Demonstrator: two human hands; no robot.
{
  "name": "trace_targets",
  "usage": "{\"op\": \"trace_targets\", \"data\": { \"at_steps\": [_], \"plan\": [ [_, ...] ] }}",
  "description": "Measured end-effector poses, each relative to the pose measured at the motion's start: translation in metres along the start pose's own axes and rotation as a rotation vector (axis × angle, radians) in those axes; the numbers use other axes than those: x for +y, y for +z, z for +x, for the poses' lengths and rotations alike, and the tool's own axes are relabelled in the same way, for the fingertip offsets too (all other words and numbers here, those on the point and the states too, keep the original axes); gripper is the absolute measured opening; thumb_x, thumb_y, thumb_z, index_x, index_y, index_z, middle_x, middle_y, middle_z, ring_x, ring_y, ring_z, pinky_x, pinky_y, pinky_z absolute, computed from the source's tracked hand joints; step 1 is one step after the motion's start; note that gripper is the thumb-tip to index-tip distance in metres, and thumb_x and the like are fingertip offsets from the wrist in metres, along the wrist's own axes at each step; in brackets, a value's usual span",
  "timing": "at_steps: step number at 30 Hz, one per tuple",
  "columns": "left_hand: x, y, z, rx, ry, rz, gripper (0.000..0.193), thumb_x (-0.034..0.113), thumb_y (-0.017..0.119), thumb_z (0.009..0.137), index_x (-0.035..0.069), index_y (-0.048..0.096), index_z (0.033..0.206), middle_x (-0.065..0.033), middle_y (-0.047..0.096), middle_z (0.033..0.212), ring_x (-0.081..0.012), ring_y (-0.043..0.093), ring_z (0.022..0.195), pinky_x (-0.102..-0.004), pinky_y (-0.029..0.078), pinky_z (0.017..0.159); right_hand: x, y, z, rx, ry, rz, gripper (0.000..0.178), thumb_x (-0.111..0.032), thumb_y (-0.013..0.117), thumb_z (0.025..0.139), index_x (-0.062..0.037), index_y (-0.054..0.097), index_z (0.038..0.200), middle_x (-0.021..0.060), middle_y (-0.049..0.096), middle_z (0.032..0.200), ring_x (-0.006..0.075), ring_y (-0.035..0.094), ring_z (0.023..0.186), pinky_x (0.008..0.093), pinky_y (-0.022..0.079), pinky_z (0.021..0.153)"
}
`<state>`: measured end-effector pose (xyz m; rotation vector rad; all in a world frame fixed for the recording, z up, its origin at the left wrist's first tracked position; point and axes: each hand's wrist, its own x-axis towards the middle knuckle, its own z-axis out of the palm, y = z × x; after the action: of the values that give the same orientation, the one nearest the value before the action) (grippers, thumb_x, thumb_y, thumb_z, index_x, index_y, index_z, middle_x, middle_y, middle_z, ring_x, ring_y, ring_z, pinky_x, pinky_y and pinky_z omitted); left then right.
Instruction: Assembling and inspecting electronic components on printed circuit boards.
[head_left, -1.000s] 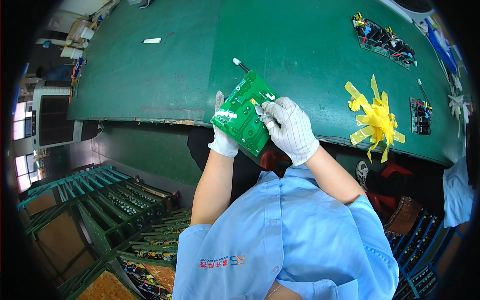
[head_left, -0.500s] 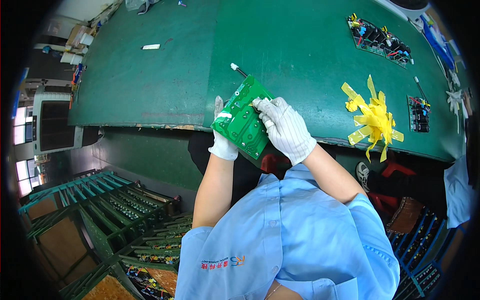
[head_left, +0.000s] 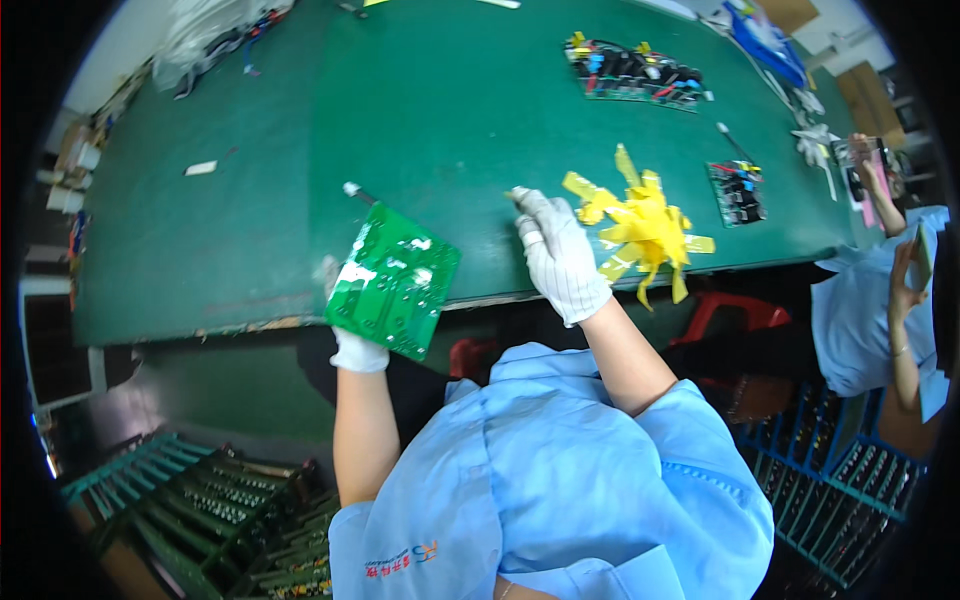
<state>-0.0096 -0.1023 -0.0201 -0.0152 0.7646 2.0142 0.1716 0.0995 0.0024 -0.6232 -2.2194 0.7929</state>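
My left hand [head_left: 360, 352], in a white glove, holds a green circuit board [head_left: 396, 282] tilted over the table's near edge. Most of its fingers are behind the board, whose solder side faces up. A dark cable with a white connector [head_left: 351, 189] sticks out from the board's far corner. My right hand [head_left: 562, 255], gloved in striped white, is apart from the board to its right. Its thumb and forefinger pinch a small yellowish strip, apparently tape [head_left: 511, 195]. Just right of that hand lies a tangled clump of yellow tape strips [head_left: 648, 228].
Populated circuit boards [head_left: 635, 76] lie at the far right of the green table [head_left: 440, 120], with a smaller board [head_left: 737, 192] nearer. A white piece [head_left: 200, 168] lies to the left. Another person's hand [head_left: 905, 285] is at the right rim. Racks of boards [head_left: 190, 500] stand below.
My right hand has come off the board and moved right toward the yellow tape clump, with the small strip in its fingertips. My left hand still holds the board. The view has swung right.
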Motion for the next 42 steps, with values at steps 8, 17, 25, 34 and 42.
{"op": "trace_targets", "data": {
  "at_steps": [8,17,25,34,42],
  "plan": [
    [-0.011,-0.014,0.005,0.005,-0.014,0.022,0.057,0.053,0.036,0.102,0.011,0.049,0.139,-0.0085,0.06,0.13,-0.0245,0.06,0.112,-0.0409,0.051,0.094,0.042,-0.074,-0.012,-0.271,0.435,-0.721,0.029,-0.017,0.055,0.093,-0.0101,0.061,0.121,0.0236,0.062,0.09,0.0405,0.064,0.085,0.0469,0.052,0.073],
    [-0.005,-0.016,0.007,-0.013,-0.037,-0.047,0.057,0.052,0.037,0.102,0.01,0.05,0.138,-0.0095,0.06,0.13,-0.0253,0.06,0.113,-0.0414,0.051,0.095,0.034,-0.073,-0.021,-0.084,0.181,-0.382,0.033,-0.013,0.056,0.093,0.0008,0.056,0.123,0.0243,0.066,0.097,0.0412,0.064,0.089,0.0465,0.051,0.08],
    [-0.006,-0.002,0.008,0.232,0.066,0.019,0.051,0.052,0.045,0.099,0.008,0.061,0.121,-0.0099,0.067,0.114,-0.0251,0.064,0.1,-0.0405,0.051,0.088,0.014,0.008,-0.024,-0.093,0.022,-0.149,0.041,-0.014,0.061,0.088,-0.0031,0.054,0.127,0.0166,0.063,0.092,0.0354,0.063,0.077,0.0454,0.052,0.065],
    [0.086,0.073,0.007,0.219,0.944,0.767,0.056,0.054,0.045,0.101,0.003,0.057,0.123,-0.0111,0.065,0.11,-0.0222,0.066,0.095,-0.0362,0.056,0.082,0.015,0.02,-0.018,-0.1,0.014,-0.22,0.045,-0.018,0.064,0.088,-0.0025,0.052,0.128,0.0135,0.061,0.086,0.0337,0.062,0.072,0.0459,0.051,0.059],
    [0.033,0.075,0.063,-0.219,1.138,1.867,0.03,0.025,0.076,0.082,0.004,0.062,0.097,-0.0165,0.065,0.088,-0.0359,0.063,0.08,-0.0444,0.051,0.073,0.015,0.024,-0.021,0.045,-0.052,-0.115,0.045,-0.02,0.064,0.089,0.0005,0.05,0.127,0.0135,0.061,0.084,0.0327,0.062,0.073,0.0428,0.052,0.061]
  ]
}}
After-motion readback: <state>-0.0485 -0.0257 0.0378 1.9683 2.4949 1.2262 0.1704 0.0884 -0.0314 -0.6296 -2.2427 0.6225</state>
